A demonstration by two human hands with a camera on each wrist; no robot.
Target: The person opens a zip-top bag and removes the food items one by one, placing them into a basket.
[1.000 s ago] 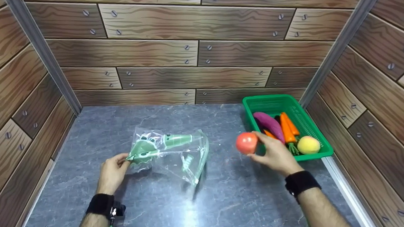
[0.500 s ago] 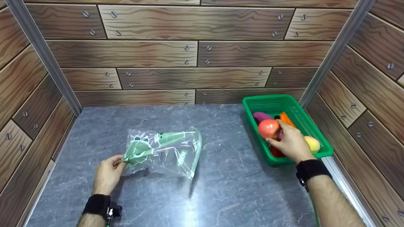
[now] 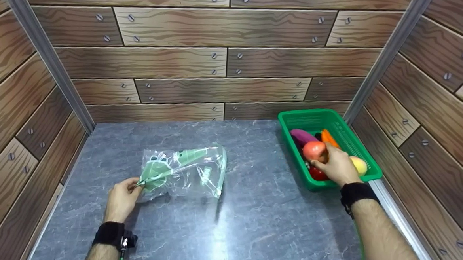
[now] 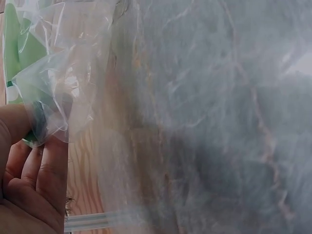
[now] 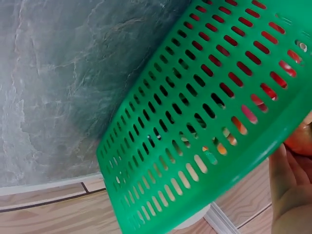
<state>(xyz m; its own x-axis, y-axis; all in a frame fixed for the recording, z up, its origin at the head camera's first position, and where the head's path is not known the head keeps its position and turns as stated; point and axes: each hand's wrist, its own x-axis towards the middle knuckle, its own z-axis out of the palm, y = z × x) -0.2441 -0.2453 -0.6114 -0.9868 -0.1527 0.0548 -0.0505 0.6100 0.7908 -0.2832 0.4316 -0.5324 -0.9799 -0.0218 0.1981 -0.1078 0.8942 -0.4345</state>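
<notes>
At the left of the head view my left hand [image 3: 123, 199] pinches the corner of a clear plastic zip bag [image 3: 185, 171] with a green cartoon print. The bag lies flattish, its zip edge toward the right. Crinkled film of the bag [image 4: 73, 68] also shows between thumb and fingers in the left wrist view. My right hand [image 3: 340, 167] reaches into a green basket [image 3: 311, 115] and holds a red apple [image 3: 314, 151] over the produce. In the right wrist view, the basket's slotted side [image 5: 161, 107] hides most of the apple [image 5: 301, 140].
Inside the basket lie a purple eggplant-shaped vegetable [image 3: 302, 136], orange carrots [image 3: 329, 138], a yellow peach-like fruit [image 3: 358, 166] and something glossy red [image 3: 317, 174]. Wood-patterned walls [image 3: 171, 59] close in the grey marbled table [image 3: 258, 226] at the back and sides.
My right hand has carried the apple rightward from above the table into the basket and lowered it slightly. The left hand and the bag have shifted a little to the left.
</notes>
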